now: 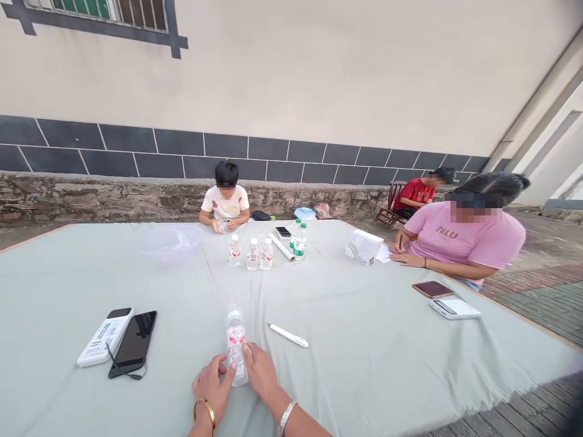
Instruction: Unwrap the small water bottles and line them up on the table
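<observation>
Pale green tablecloth (364, 364), tiled wall (291, 152) behind; L hand (212, 388), R hand (262, 370) fingers closed on plastic bottle (235, 346).

Your clear plastic bottle (235, 364) wears a red-and-white label (235, 335), with a gold bangle (205, 410) on your left wrist and a silver bangle (286, 417) on your right, above a pale grey-green tablecloth (364, 364).

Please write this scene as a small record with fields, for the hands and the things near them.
Left hand: on clear plastic water bottle; gold bangle on wrist
Right hand: on the same bottle; silver bracelet on wrist
Nearby: white pen; black smartphone
Surface: pale green tablecloth
Others: person in pink shirt, writing; person in white shirt, across the table
</observation>
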